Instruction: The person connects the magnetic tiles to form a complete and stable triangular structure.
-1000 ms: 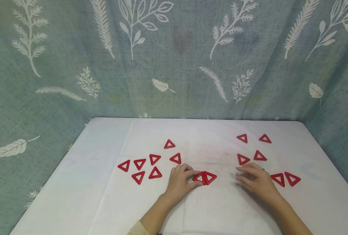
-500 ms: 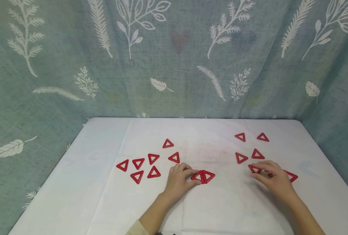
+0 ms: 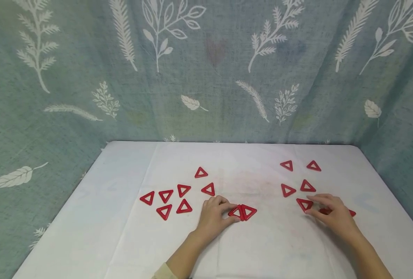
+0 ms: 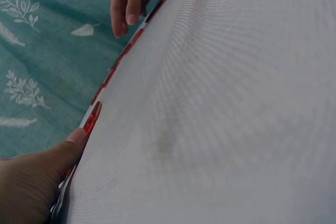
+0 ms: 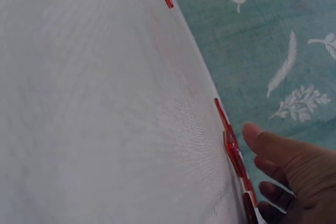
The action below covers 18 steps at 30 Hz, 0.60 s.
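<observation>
In the head view my left hand [image 3: 213, 215] pinches one red triangle frame [image 3: 235, 211] between thumb and index finger. Its straight side lies against a second red triangle [image 3: 249, 212]. The left wrist view has the thumb [image 4: 76, 137] on the triangle's red edge [image 4: 93, 117]. My right hand [image 3: 335, 215] hovers at the right, thumb and index finger apart near the corner of another red triangle [image 3: 304, 205]. Seen from the right wrist, that hand's thumb [image 5: 262, 137] stands clear of the red pieces [image 5: 232, 148]. The hand partly covers two triangles beneath it.
Several loose red triangles [image 3: 184, 206] lie flat on the left of the white-covered table [image 3: 87, 232]. Another group [image 3: 308, 186] lies back right. Behind the table hangs a green curtain [image 3: 213, 77] with white leaf prints.
My right hand has shifted to the right, uncovering the triangle by its fingertips and covering those farther right. My left hand and its pair of triangles stay in place.
</observation>
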Motion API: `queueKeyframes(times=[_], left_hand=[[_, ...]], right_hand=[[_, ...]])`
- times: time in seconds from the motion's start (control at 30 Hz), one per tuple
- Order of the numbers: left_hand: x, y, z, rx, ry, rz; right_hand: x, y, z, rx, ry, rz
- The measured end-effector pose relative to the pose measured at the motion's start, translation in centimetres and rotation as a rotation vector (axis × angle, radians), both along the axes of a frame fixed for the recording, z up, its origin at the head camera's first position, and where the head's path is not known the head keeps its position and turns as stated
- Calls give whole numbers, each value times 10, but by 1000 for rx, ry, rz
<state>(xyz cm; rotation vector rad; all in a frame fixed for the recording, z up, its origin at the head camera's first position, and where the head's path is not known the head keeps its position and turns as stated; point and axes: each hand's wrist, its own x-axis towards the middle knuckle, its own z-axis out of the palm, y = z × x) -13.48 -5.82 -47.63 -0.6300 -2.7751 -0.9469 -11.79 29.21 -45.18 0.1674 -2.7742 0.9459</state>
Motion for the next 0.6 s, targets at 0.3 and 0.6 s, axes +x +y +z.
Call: queueKeyframes(times=[0.3,0.6], left_hand=[[-1,0,-2,12,5,-14],[-2,0,-2,12,15,-12]], right_hand=[[-7,1,-1,27,-142,13],[-11,-2,-4,70,-150,15]])
